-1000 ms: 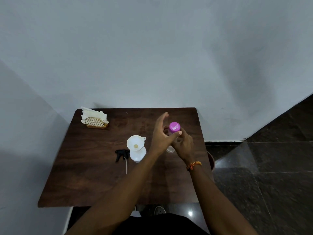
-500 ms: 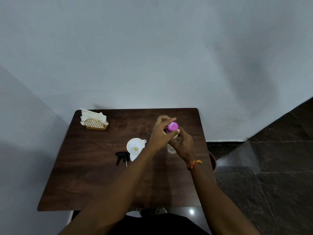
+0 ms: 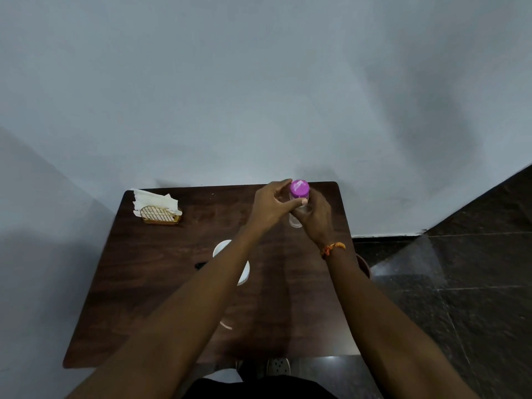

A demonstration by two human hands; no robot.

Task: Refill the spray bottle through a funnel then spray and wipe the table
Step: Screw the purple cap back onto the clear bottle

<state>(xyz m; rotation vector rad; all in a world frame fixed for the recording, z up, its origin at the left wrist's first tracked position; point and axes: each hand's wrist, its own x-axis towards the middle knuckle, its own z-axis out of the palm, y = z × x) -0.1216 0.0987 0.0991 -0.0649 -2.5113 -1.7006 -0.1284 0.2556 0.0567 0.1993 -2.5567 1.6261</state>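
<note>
Here, left hand (image 3: 269, 207) pinching purple cap (image 3: 299, 189), right hand (image 3: 315, 216) gripping bottle (image 3: 296, 220)

Both hands and pink-capped bottle (image 3: 298, 205) now farther across table (image 3: 161, 283), near far right corner. Left hand (image 3: 272, 207) fingers curled round cap (image 3: 299, 189). Left forearm now covers most of funnel (image 3: 221, 247).
</note>
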